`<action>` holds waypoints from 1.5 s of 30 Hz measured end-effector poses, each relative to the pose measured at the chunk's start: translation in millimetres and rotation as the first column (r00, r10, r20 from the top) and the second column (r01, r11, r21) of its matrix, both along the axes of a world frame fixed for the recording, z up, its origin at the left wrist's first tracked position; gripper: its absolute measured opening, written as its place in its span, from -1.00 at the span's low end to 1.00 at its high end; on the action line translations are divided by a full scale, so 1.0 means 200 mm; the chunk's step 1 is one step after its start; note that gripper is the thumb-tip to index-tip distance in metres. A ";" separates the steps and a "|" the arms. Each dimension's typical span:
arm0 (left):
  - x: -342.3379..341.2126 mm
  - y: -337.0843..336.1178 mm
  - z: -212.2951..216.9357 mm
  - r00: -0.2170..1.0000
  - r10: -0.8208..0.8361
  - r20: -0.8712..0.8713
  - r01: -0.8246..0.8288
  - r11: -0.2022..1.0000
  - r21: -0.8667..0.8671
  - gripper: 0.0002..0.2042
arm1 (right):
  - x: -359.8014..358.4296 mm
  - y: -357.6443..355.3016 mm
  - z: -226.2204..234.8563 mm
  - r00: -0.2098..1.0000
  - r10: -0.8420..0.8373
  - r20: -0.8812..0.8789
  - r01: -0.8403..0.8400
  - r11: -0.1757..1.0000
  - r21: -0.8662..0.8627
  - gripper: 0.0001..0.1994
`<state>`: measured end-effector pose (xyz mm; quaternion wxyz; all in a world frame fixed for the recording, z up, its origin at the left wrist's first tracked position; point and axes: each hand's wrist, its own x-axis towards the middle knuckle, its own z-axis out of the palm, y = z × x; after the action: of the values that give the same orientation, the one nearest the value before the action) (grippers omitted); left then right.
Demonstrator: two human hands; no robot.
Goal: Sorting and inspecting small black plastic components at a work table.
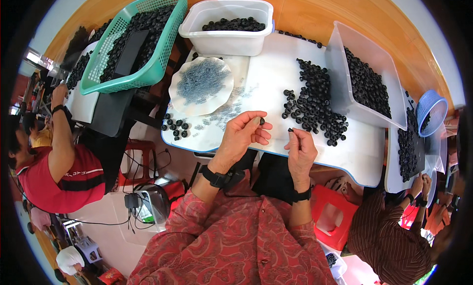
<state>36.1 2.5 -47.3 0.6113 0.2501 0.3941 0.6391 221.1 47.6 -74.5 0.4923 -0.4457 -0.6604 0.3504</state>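
My left hand (245, 132) is closed in a pinch above the table's front edge, with a small round black part (262, 121) between thumb and fingertips. Just to its right, my right hand (301, 148) pinches a tiny black piece (290, 130); its exact kind is too small to make out. The hands are a short way apart. Beyond the right hand, a loose heap of black ring-like parts (315, 88) spreads over the white tabletop. A scalloped white plate (180, 101) holds many small clear bluish pieces, and more of them are scattered beside it.
A white tub (224, 41) and a clear bin (340, 95) hold black parts at the back. A green basket (160, 70) stands left, a blue basket (427, 103) far right. Several parts (183, 133) lie near the table's left corner. Co-workers sit on both sides.
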 end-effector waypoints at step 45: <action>-0.13 -0.09 -0.13 0.971 -0.032 0.235 0.011 0.996 0.091 -0.79 | -0.51 0.44 0.19 0.658 0.087 0.748 -0.400 0.882 0.249 -0.75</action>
<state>10.8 -16.3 -74.3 0.6489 0.2036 0.2867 0.6747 119.5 135.6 -35.5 0.2211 -0.3433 -0.9099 0.0725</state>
